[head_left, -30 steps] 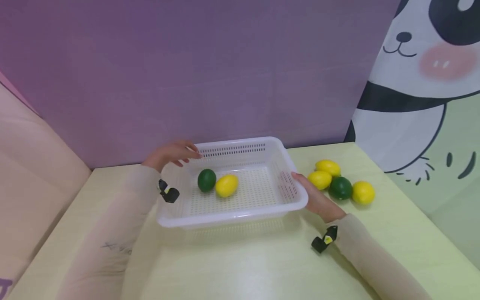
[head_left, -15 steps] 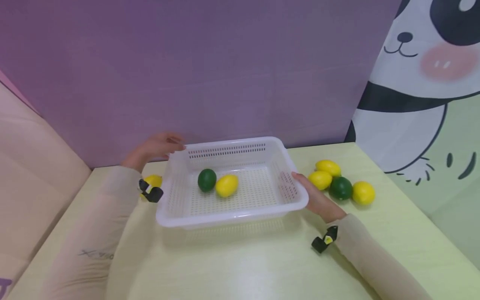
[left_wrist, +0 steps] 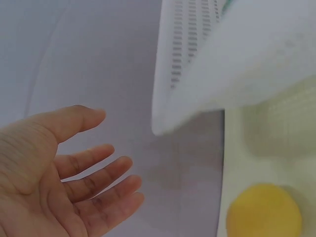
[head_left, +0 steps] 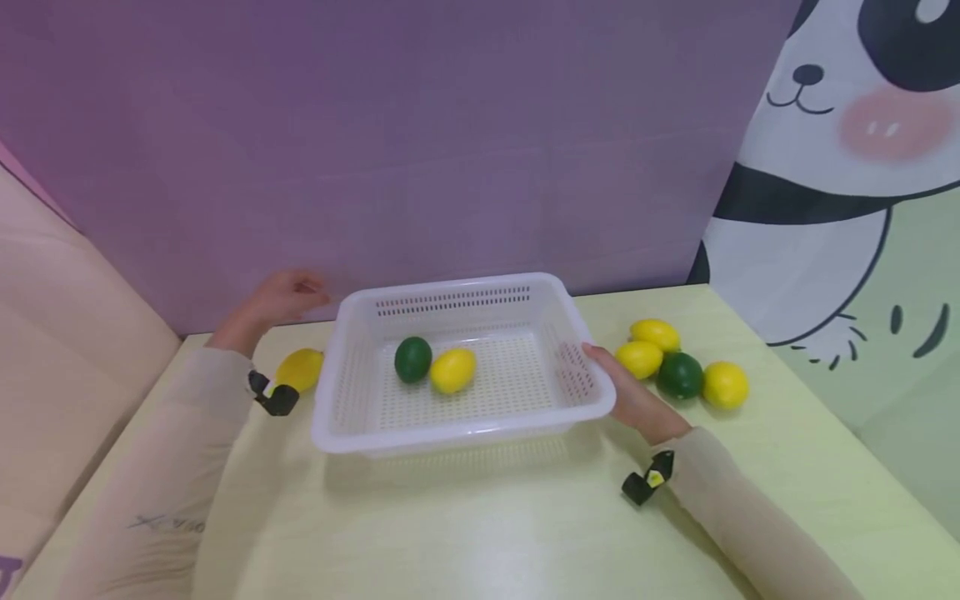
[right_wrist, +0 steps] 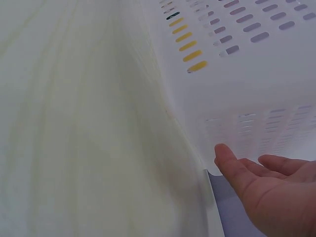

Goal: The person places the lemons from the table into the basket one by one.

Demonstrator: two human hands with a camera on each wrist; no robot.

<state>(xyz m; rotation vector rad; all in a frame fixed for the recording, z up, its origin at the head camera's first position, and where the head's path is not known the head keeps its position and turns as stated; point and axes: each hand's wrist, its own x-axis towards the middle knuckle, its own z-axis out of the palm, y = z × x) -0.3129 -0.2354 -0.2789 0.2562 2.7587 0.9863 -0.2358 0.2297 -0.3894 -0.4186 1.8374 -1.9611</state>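
A white plastic basket (head_left: 442,427) with slotted walls sits mid-table. Inside lie a dark green lime-like fruit (head_left: 413,360) and a yellow lemon (head_left: 453,371), side by side. My left hand (head_left: 277,304) hovers beyond the basket's far left corner, fingers spread and loosely bent, nothing in it. Another lemon (head_left: 300,370) rests left of the basket, partly behind the wrist camera. At the right end my right hand (head_left: 630,396) holds the basket by its rim; one fingertip shows over the rim. In the right wrist view its fingers (right_wrist: 232,160) lie against the slotted wall.
To the right on the pale table (head_left: 480,533) is a cluster of several fruits, among them a lemon (head_left: 726,384) and a dark green fruit (head_left: 681,376). A purple curtain (head_left: 450,150) hangs along the back edge. A panda print (head_left: 817,167) covers the right wall.
My left hand has drawn back leftward from over the basket's far left corner, uncovering the lemon on that side. The right hand, basket and fruits inside it have stayed put.
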